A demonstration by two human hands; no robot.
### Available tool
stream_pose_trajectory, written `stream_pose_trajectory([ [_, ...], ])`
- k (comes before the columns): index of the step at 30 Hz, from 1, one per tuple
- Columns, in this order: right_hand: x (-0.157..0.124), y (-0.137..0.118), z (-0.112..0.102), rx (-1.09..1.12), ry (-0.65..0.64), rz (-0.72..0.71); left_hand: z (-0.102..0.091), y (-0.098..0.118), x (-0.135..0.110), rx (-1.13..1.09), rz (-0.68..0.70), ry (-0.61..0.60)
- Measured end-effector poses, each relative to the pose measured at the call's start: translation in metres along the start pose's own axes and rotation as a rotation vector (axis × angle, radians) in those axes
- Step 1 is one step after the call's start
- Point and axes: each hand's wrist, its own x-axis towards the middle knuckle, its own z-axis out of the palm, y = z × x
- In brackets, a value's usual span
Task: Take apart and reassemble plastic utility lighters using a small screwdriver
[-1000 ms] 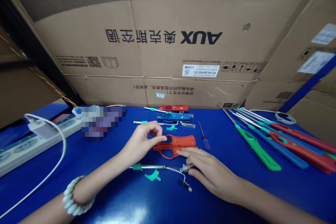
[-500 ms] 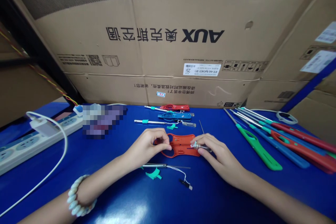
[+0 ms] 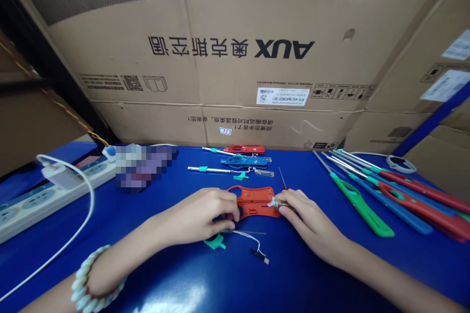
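At frame centre my left hand (image 3: 205,215) pins the orange shell (image 3: 253,198) flat, my right hand (image 3: 308,217) pinches the metal fitting (image 3: 274,203) at its right end; I'd hold it level, pressing gently.

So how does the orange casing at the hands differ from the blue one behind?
The orange casing is held: left hand on one end, right hand pinching a metal part at the other; the blue casing lies untouched. The blue casing sits nearer the cardboard box than the orange. Both are plastic handle shells.
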Motion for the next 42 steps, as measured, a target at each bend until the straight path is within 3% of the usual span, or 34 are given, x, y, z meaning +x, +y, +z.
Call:
stream_pose_trajectory([
  [4, 0.0, -0.001, -0.001, -0.011, 0.027, 0.023, 0.021, 0.005, 0.006, 0.132, 0.041, 0.134],
  [10, -0.001, -0.002, 0.002, -0.025, 0.044, 0.003, 0.043, 0.013, 0.008, 0.275, 0.119, 0.166],
  [14, -0.003, -0.002, 0.002, -0.034, 0.048, -0.022, 0.046, 0.017, 0.006, 0.294, 0.188, 0.105],
  [24, -0.004, -0.003, -0.002, -0.032, 0.06, -0.04, 0.052, 0.02, 0.004, 0.3, 0.167, 0.088],
  [35, -0.005, -0.004, -0.003, -0.003, 0.067, -0.051, 0.056, 0.014, 0.003, 0.226, 0.123, 0.137],
  [42, -0.005, -0.006, -0.004, 0.018, 0.061, -0.056, 0.056, 0.011, 0.004, 0.307, 0.113, 0.166],
])
